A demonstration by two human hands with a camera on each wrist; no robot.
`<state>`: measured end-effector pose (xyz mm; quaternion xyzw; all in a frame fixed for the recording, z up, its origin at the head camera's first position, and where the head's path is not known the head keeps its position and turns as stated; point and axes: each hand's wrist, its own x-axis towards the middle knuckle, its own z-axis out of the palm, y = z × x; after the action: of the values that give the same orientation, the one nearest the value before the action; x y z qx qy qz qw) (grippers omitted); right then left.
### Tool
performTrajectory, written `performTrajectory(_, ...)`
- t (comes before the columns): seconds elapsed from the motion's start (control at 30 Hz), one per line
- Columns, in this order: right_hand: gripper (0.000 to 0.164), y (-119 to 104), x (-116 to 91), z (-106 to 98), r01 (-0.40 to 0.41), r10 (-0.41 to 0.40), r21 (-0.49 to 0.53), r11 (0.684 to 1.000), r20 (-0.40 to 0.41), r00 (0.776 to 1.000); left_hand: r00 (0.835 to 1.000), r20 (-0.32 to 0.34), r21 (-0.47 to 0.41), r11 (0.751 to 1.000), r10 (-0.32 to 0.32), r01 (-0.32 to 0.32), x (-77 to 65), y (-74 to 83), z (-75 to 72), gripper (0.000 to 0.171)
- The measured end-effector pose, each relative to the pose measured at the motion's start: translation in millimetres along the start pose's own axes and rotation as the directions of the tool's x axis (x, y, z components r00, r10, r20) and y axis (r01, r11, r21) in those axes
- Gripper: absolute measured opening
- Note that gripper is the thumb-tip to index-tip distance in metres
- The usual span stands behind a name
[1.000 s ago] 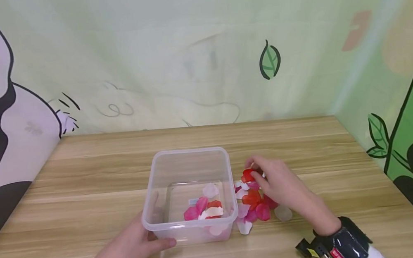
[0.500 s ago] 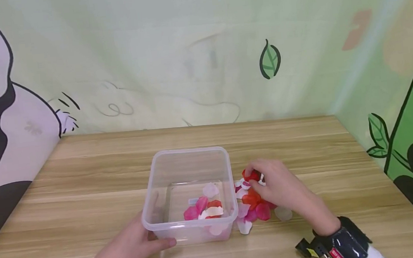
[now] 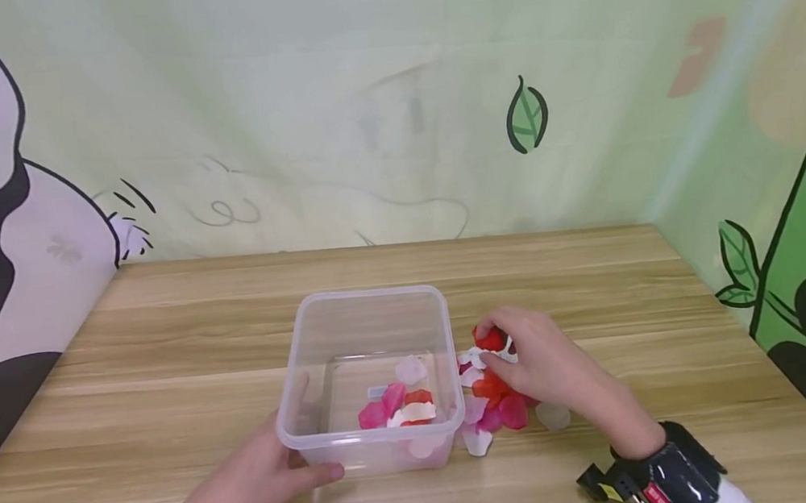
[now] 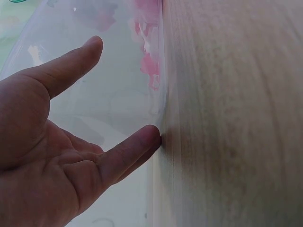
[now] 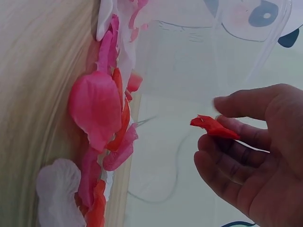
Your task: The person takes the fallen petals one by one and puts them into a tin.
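Observation:
A clear plastic box [image 3: 371, 449] stands on the table with several pink, red and white flower petals [image 3: 393, 398] on its floor. My left hand [image 3: 268, 477] rests against its near left corner, thumb along the front wall; in the left wrist view the fingers [image 4: 130, 153] are spread and fairly straight against the plastic. Right of the box lies a loose pile of artificial-looking petals [image 3: 491, 413]. Over that pile, my right hand [image 3: 540, 356] holds a red petal [image 5: 215, 127] between thumb and fingers. Part of the pile is hidden under this hand.
A pale round petal [image 3: 553, 416] lies at the pile's right edge. Wood-grain table [image 3: 200, 336] surrounds the box. A printed cloth backdrop [image 3: 333, 129] rises behind the table. A black camera mount [image 3: 661, 474] is strapped to the right wrist.
My right fingers have shifted slightly among the top petals, and the red petal has turned and lifted a little, showing more white petals below. The left hand and box stay put.

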<state>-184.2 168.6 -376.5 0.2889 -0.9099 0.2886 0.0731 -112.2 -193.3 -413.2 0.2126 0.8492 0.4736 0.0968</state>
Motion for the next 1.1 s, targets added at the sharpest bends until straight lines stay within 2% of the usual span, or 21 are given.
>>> performTrajectory(0.17,0.015,-1.7,-0.5,-1.9,0.03,-0.029,0.007,1.0,-0.079,0.996,1.0,-0.001,0.013,1.0,-0.003,0.003,0.6,0.1,-0.9,0.11)
performTrajectory(0.43,0.035,-9.4,0.5,-6.4,0.03,-0.022,0.043,0.999,-0.172,0.985,1.0,-0.001,0.05,0.999,0.012,-0.012,-1.3,0.4,-1.6,0.111)
performTrajectory(0.57,0.031,-13.8,-0.5,-8.4,0.056,-0.04,0.062,0.996,-0.233,0.972,1.0,-0.001,0.063,0.998,0.018,-0.017,-0.9,0.1,-1.8,0.11)
performTrajectory(0.77,0.026,-22.0,-2.0,-9.6,0.168,-0.137,0.066,0.984,-0.329,0.934,1.0,-0.013,0.085,0.996,0.011,-0.01,-1.0,0.9,-1.6,0.108)
performTrajectory(0.93,0.031,-31.5,-2.6,-8.6,0.284,-0.231,0.077,0.956,-0.402,0.886,1.0,-0.008,0.063,0.998,0.012,-0.012,-1.3,0.7,-1.5,0.106)
performTrajectory(1.1,0.035,-41.8,-4.9,-5.6,0.361,-0.276,0.136,0.922,-0.422,0.864,1.0,-0.002,0.042,0.999,0.019,-0.019,-0.6,0.5,-1.3,0.103)
